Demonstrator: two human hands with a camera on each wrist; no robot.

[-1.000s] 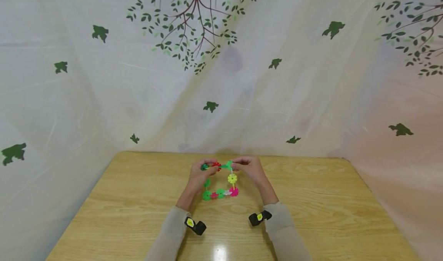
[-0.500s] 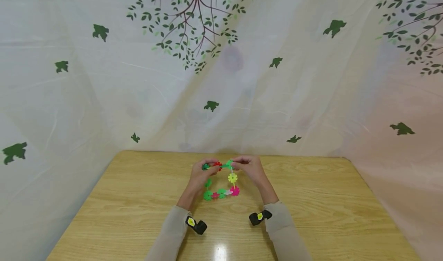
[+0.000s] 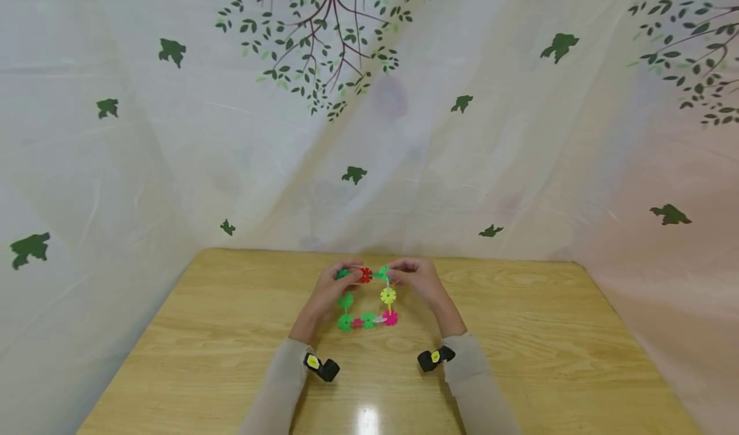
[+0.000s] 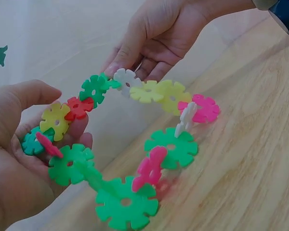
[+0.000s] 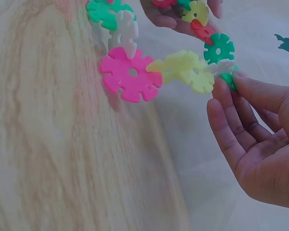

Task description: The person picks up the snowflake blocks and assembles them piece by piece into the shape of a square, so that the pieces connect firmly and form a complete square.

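Note:
A closed ring of interlocking snowflake discs [image 3: 389, 296], in green, pink, white, yellow and red, is held up between both hands. My left hand [image 3: 330, 292] holds its far left corner; in the left wrist view the fingers lie behind the yellow disc [image 4: 55, 121] and teal disc [image 4: 32, 141], with the thumb above them. At the far right corner my right hand [image 3: 418, 281] pinches a small green disc [image 5: 229, 80] between thumb and fingers, beside a white disc [image 5: 221, 67]. The red disc [image 4: 79, 108] shows between the hands. The near side with the pink disc [image 5: 131, 74] hangs nearest the person.
A wood-grain table [image 3: 519, 345] lies below the hands. Behind it and at both sides hangs a pale curtain [image 3: 260, 165] printed with leaves and birds. Black wrist cameras [image 3: 329, 369] sit on both sleeves.
My left thumb has shifted off the red disc, which now shows more fully. The ring's left side has turned slightly, so a green disc there faces up more. The right hand barely moves.

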